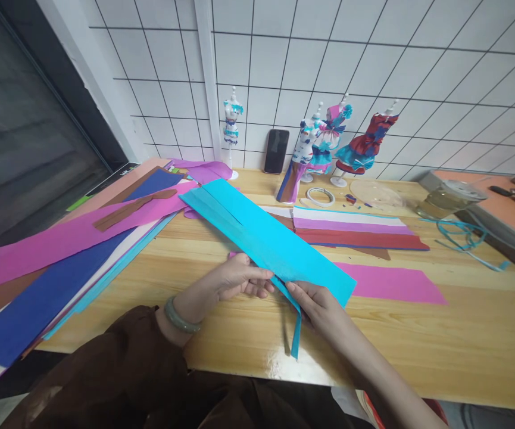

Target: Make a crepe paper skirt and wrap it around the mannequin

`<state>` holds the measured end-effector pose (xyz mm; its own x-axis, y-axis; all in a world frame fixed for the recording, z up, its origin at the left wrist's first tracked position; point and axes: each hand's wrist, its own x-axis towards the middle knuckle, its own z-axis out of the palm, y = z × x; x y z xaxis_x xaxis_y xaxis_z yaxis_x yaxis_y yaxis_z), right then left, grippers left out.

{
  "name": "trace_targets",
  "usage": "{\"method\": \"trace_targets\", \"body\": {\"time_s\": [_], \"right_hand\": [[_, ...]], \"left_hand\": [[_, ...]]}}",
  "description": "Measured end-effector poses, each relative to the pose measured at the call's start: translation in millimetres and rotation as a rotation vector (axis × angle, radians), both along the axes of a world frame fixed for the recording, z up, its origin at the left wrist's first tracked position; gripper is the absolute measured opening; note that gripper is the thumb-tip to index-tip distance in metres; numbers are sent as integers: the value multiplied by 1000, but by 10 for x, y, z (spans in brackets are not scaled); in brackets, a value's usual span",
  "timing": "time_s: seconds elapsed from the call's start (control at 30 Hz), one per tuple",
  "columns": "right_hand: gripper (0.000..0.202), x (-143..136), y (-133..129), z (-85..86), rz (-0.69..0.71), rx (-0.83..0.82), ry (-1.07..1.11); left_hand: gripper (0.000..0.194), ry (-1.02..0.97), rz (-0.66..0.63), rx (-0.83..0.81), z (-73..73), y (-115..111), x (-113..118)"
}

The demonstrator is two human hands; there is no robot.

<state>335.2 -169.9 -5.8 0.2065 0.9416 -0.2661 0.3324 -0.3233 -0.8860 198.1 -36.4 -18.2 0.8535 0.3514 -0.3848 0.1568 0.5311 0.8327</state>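
Note:
A long folded turquoise sheet (275, 238) is held above the wooden table, slanting from upper left to lower right. My left hand (243, 277), with a bangle on its wrist, pinches the sheet's near edge between thumb and fingers. Just to the right, my right hand (317, 304) grips the same edge, its thumb on top. A narrow turquoise strip (296, 336) hangs down between the hands from that edge, partly separated from the sheet. Beneath the sheet, a pink piece (393, 283) lies on the table and sticks out to the right.
Stacked coloured sheets (69, 268) cover the left side. Behind stand small dressed mannequins (367, 146), a phone (277, 151) against the tiled wall, a tape roll (320, 197) and layered strips (355, 229). At right are a glass container (449, 199) and turquoise cord (462, 235).

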Motion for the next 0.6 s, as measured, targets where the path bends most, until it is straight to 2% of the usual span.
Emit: {"method": "trace_targets", "body": {"time_s": [0.1,0.47,0.6], "right_hand": [[44,16,-1,-21,8,12,-13],[48,21,61,9,17,14,-4],[48,3,112,44,14,-36,21]], "left_hand": [[30,2,36,2,-8,31,1],[29,9,15,58,-28,37,2],[30,7,8,76,-36,24,9]]}}
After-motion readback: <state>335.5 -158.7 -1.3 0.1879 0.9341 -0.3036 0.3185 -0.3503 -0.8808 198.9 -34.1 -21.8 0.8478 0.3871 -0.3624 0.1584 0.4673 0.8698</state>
